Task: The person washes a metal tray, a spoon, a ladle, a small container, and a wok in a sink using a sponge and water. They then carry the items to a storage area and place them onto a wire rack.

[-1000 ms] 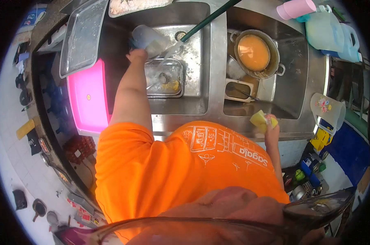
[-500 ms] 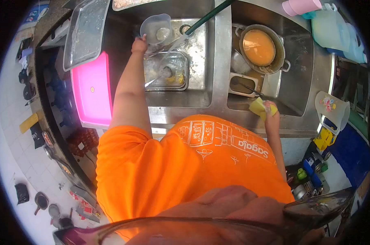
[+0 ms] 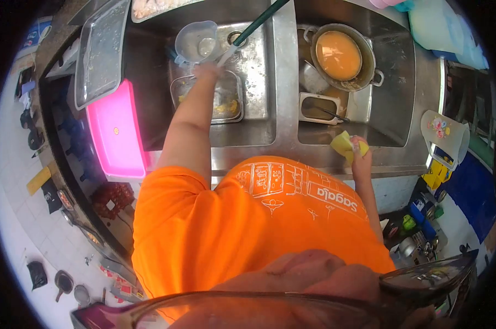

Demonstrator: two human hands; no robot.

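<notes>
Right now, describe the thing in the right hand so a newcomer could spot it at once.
Find the double steel sink and go to its right basin, the one with the pot of orange liquid. On that basin's near rim, the right hand grips a yellow sponge. It is the only soft, bright yellow thing among the metal pans.

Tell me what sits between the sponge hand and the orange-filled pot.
In the head view, a small rectangular tin with a utensil lies between the right hand and the pot.
</notes>
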